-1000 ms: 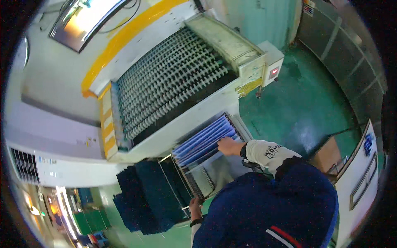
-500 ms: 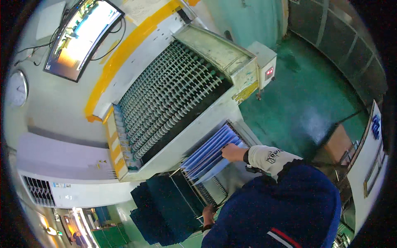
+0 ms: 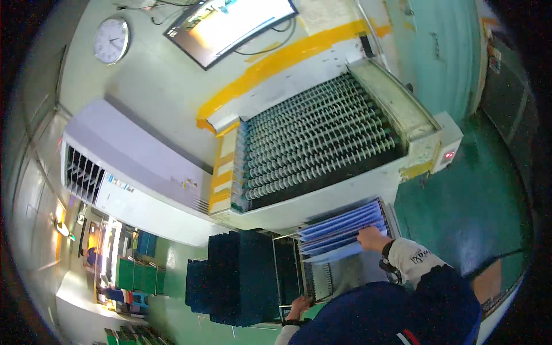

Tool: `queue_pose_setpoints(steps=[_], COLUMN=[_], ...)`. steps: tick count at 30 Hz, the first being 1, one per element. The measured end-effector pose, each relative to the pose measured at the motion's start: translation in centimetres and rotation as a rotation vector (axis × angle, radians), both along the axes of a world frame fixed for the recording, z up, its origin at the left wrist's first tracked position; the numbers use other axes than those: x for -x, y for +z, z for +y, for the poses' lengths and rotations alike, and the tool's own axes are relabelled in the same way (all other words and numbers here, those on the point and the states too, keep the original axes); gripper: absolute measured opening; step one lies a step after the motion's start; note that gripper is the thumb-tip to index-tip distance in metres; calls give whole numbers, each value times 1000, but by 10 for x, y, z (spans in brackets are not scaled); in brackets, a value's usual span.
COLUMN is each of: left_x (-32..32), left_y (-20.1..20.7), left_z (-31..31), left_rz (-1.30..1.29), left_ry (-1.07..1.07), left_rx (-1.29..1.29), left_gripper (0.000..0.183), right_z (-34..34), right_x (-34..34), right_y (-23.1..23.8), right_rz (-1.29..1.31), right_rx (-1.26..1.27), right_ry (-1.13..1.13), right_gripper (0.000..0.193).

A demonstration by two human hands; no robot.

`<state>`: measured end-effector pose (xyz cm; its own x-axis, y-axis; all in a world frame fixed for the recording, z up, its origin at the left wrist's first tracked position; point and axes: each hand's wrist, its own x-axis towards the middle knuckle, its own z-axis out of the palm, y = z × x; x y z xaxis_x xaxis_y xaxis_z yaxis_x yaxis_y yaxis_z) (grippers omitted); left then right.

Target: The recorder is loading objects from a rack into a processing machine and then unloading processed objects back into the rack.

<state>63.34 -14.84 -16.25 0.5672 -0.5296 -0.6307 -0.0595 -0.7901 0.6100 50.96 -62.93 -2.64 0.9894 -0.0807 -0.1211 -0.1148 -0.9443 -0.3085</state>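
Observation:
Thin blue panels (image 3: 339,227) stand side by side in a slotted rack (image 3: 322,280) below the machine. My right hand (image 3: 372,238) is closed at the right edge of the nearer panels, its fingers curled and partly hidden against them. At the near end of the same rack, my left hand (image 3: 299,307) is closed around the frame, low in the view. Left of the rack stands a row of dark panels (image 3: 244,276), apart from both hands.
A roller conveyor machine (image 3: 322,144) with rows of ringed shafts stands beyond the rack. Its control box (image 3: 447,141) with red lights juts out at the right. A long white cabinet (image 3: 144,201) with a grille lies left. Farther left, a person (image 3: 112,295) is visible.
The whole view has turned, so the machine, rack and panels sit farther right and more level. Both hands stay at the rack, the right one still at the blue panels.

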Motion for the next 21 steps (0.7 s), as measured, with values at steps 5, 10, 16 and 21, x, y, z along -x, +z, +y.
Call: queue_pose_setpoints(steps=[5, 10, 16, 21], left_x=[-16, -19, -10, -6], left_y=[-13, -21, 25, 29], left_z=[12, -8, -9, -6], left_rz=[-23, -557, 5, -425], left_ry=[-197, -904, -229, -722], left_rx=[74, -119, -31, 10], left_gripper=[34, 26, 30, 36], right_z=[10, 13, 6, 20], right_x=[7, 7, 3, 1], right_y=[-1, -12, -31, -5], right_rz=[-59, 21, 94, 70], right_rx=[52, 148, 97, 125], right_ry=[-39, -19, -91, -91], right_gripper=[12, 16, 22, 20])
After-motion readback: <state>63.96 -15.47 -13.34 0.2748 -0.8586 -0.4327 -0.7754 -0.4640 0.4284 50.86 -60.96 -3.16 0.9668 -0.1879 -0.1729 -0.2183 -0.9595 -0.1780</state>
